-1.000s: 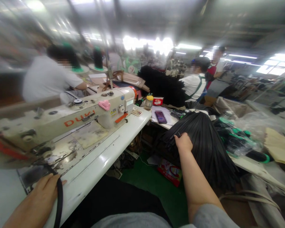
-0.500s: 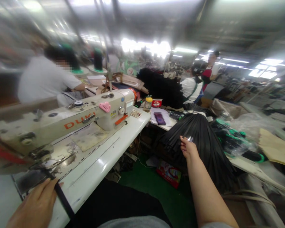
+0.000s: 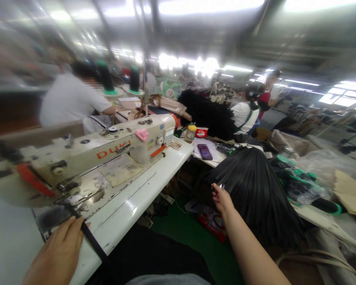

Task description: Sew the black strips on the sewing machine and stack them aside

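one black strap (image 3: 90, 239), lengthwise under left hand (image 3: 57, 255)

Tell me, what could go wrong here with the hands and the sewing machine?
The left hand presses a black strap close beside the sewing machine; fingers might stray toward the needle end. The right hand reaches far out to the heap of black strips hanging off the side table, so some could slide to the floor. The view is blurred, so both are guesses.
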`<state>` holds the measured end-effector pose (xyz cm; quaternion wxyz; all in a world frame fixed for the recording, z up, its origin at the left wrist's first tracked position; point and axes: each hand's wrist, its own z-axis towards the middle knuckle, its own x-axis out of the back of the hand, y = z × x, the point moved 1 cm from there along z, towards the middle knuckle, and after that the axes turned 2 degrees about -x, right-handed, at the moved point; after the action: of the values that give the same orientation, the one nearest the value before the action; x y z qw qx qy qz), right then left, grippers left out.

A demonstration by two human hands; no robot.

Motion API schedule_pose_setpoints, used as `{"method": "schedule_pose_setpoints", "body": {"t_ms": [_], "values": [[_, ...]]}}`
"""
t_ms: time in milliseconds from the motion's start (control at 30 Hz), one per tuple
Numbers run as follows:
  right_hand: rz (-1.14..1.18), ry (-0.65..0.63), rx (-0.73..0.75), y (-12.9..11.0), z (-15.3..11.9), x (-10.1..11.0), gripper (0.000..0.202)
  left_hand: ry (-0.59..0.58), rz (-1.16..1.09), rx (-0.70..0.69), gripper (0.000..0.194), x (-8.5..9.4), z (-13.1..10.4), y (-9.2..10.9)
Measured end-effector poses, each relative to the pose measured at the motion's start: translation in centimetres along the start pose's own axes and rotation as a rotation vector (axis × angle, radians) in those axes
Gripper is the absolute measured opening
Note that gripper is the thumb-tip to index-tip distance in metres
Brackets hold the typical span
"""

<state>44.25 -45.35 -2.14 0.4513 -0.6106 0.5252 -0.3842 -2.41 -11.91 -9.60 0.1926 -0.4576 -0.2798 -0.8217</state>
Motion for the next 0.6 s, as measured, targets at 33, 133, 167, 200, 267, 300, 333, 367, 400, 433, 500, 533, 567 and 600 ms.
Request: {"method": "schedule_pose_setpoints", "body": {"t_ms": [33,133,167,200,267,300,333,367,400,433,500,533,567,600], "values": [[0.023,0.034,0.042,-1.3,1.1,0.3,0.041,0.006,0.013,0.005,0.043,0.7,0.1,0.8],[0.039,0.068,0.108,-2.5,1.7,0.0,0.048,0.030,0.041,0.028,0.041,1.8,0.3,2.2],[0.024,0.053,0.101,-1.7,0.9,-0.6,0.047,0.035,0.043,0.035,0.041,1.9,0.4,2.3],[0.000,0.023,0.079,-0.4,-0.3,-1.4,0.045,0.039,0.044,0.040,0.041,1.9,0.5,2.4],[-0.064,-0.081,-0.001,2.8,-3.0,-3.1,0.039,0.046,0.041,0.049,0.041,1.7,0.6,2.5],[-0.091,-0.127,-0.045,4.2,-4.2,-3.9,0.038,0.051,0.037,0.051,0.041,1.7,0.7,2.6],[-0.115,-0.162,-0.086,5.2,-5.0,-4.4,0.040,0.056,0.031,0.047,0.041,1.7,0.7,2.7],[-0.125,-0.173,-0.108,5.6,-5.4,-4.7,0.041,0.061,0.027,0.036,0.040,1.7,0.8,2.8],[-0.124,-0.165,-0.115,5.5,-5.2,-4.8,0.041,0.063,0.026,0.015,0.040,1.9,0.9,3.0],[-0.111,-0.138,-0.106,4.8,-4.7,-4.8,0.042,0.065,0.033,-0.009,0.039,2.0,0.9,3.3],[-0.067,-0.052,-0.058,2.5,-3.0,-4.4,0.048,0.066,0.087,-0.041,0.039,2.5,1.1,4.0],[-0.045,-0.005,-0.025,1.3,-2.1,-4.3,0.053,0.066,0.130,-0.047,0.039,2.9,1.2,4.4],[-0.029,0.026,0.007,0.4,-1.5,-4.4,0.057,0.059,0.180,-0.042,0.039,3.2,1.2,4.8],[-0.022,0.046,0.031,0.0,-1.2,-4.7,0.061,0.042,0.229,-0.039,0.039,3.6,1.3,5.4]]}}
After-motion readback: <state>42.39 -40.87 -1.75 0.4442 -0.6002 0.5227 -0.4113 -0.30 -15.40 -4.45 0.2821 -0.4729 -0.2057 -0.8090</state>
